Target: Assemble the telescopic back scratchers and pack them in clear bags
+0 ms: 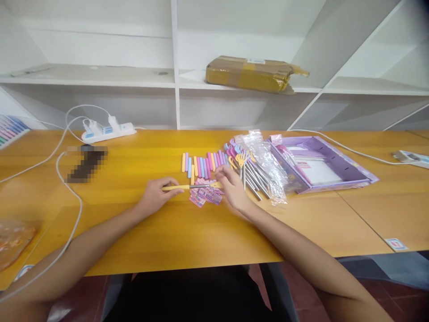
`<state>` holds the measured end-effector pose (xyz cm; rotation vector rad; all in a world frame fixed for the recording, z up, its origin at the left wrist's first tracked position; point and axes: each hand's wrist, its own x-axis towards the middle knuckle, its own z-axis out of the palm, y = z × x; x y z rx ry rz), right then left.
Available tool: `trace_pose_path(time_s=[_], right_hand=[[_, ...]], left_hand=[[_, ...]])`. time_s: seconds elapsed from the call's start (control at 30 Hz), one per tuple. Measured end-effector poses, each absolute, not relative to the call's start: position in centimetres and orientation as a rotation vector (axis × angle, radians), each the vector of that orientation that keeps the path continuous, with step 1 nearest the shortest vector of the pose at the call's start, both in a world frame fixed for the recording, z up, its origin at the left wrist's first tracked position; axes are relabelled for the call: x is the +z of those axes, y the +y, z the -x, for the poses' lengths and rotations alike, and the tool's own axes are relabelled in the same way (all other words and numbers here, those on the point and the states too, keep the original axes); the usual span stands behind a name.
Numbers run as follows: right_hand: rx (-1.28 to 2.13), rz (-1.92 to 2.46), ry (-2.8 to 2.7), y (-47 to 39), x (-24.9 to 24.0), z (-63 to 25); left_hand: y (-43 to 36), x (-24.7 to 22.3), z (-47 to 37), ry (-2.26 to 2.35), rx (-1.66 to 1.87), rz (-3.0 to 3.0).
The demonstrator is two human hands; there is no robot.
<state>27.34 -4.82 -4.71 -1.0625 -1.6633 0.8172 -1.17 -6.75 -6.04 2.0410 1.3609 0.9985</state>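
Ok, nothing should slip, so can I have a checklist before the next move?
1. Left hand grips the yellow handle: ok.
2. Metal rod in line with that handle: ok.
3. Right hand gripping the rod's yellow end: cannot tell, partly hidden.
4. Area under the rod free of printed cards: not ok, some lie there.
5. Loose handles near the hands: ok, just beyond them.

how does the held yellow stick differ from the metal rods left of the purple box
The held stick has a yellow handle; the piled rods are bare metal at their near ends. The left hand grips the held stick crosswise; the piled rods lie at various angles. Both show silver metal.
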Motion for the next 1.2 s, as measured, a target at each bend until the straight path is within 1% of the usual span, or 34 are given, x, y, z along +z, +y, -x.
trace_pose_path(time_s=[0.07,0.17,0.27,0.37,0.5,0.6,0.7,0.8,0.87,0.93,1.03,1.2], right_hand=[[0.682,0.981,-1.841,-4.5,-3.6,-28.0],[0.339,0.896,-2.239,-4.2,-2.2,-29.4],[-0.014,0.879,-2.474,-4.6,-1.4,-30.7],[-0.194,0.877,-2.548,-6.0,-1.2,-31.4],[-0.215,0.865,-2.530,-8.3,-1.7,-32.3],[-0.192,0.913,-2.442,-8.9,-2.4,-35.6],[-0.240,1.029,-2.279,-8.5,-3.5,-42.7],[-0.382,1.159,-2.146,-8.3,-5.1,-51.0],[-0.482,1.303,-2.045,-8.7,-6.4,-55.2],[-0.435,1.452,-2.033,-9.4,-7.7,-57.6],[-0.231,1.654,-1.991,-10.5,-9.1,-58.6],[0.091,1.933,-1.649,-11.2,-8.9,-57.8]], left_hand=[[-5.9,-5.4,2.1,1.389,0.984,-2.017],[-5.2,-4.5,3.3,1.419,0.948,-2.076],[-5.1,-3.3,3.7,1.350,0.764,-2.451],[-6.1,-2.2,2.9,1.209,0.575,-2.941],[-8.1,-1.2,2.1,1.137,0.419,-3.258],[-8.7,-0.6,4.4,1.203,0.376,-3.310],[-8.7,-0.1,9.6,1.368,0.363,-3.223],[-9.3,-0.1,14.8,1.496,0.339,-3.093],[-10.0,-0.5,16.8,1.541,0.341,-3.039],[-10.8,-1.0,17.3,1.546,0.319,-2.970],[-11.5,-1.8,16.8,1.517,0.301,-2.892],[-11.5,-1.9,16.1,1.536,0.249,-2.778]])
